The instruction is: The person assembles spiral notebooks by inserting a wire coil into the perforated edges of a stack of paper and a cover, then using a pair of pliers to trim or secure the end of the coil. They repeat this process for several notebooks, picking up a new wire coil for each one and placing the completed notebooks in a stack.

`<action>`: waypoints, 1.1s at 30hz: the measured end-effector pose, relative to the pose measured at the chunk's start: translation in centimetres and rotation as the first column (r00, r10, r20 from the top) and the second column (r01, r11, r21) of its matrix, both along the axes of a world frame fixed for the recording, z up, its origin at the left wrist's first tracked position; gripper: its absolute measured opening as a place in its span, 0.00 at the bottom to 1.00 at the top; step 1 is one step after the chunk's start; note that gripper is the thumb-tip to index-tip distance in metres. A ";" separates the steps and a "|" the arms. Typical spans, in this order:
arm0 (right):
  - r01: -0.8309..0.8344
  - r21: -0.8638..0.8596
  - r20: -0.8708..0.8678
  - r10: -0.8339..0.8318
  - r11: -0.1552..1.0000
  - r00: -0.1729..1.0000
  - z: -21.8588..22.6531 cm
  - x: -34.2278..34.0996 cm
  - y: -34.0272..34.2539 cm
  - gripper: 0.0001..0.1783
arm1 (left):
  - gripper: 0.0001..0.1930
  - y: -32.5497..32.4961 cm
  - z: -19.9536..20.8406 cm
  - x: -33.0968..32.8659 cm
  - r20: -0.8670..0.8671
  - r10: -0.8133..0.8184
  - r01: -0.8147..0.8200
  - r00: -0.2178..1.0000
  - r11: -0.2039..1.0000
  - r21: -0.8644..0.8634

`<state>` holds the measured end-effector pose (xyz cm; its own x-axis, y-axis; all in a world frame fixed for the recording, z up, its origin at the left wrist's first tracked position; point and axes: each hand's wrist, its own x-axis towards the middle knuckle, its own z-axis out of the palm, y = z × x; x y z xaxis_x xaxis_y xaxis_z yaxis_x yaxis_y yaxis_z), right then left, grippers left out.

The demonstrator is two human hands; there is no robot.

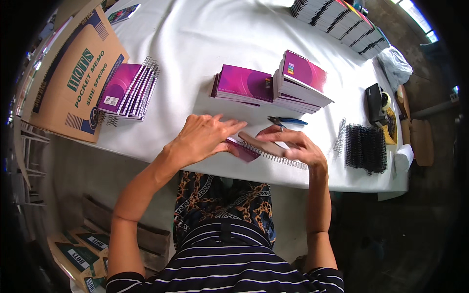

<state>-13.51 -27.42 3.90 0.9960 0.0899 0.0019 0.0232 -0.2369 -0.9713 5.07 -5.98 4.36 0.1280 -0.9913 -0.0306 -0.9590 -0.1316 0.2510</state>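
A small purple notebook (pixel 243 151) lies close to the table's near edge, partly covered by my hands. My left hand (pixel 202 136) is on its left end, thumb against the cover and fingers reaching over it. Along the notebook runs a metal spiral coil (pixel 289 161), extending past it to the right. My right hand (pixel 295 144) is closed around a flat brown-grey piece (pixel 266 146) just above the coil; motion blurs it, so I cannot tell its exact kind. Just beyond my right hand rest blue-handled pliers (pixel 288 121).
Stacks of purple notebook blocks (pixel 244 82) and taller ones (pixel 304 73) stand farther off. At left, spiral-bound notebooks (pixel 132 93) lean by a cardboard box (pixel 73 78). Black coils (pixel 365 149), a tape dispenser (pixel 389 117) and a plastic bag (pixel 394 66) sit at right.
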 end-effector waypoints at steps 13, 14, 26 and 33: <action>0.023 -0.136 -0.062 -0.032 0.990 0.998 0.1 1.7 1.4 0.41 | 0.45 0.7 -3.4 1.3 -0.129 0.045 -0.086 0.991 0.941 -0.328; 0.034 -0.342 -0.155 -0.092 0.939 0.984 0.9 2.3 1.7 0.43 | 0.47 0.4 -3.4 1.4 -0.226 0.036 -0.117 0.973 0.927 -0.356; 0.007 0.052 -0.001 -0.007 0.999 1.000 0.5 3.3 1.2 0.34 | 0.53 0.8 -7.3 1.5 -0.943 -0.042 -0.502 0.329 0.839 -0.213; 0.110 -0.059 -0.099 -0.116 0.992 0.988 -0.2 4.4 2.0 0.40 | 0.45 0.8 -8.3 1.6 -0.900 -0.107 -0.464 0.423 0.827 -0.316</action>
<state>-9.13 -25.39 3.69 0.9944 -0.0258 -0.1020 -0.1052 -0.2836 -0.9532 6.71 -5.21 -3.94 0.4904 -0.8507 0.1893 -0.1490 0.1322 0.9800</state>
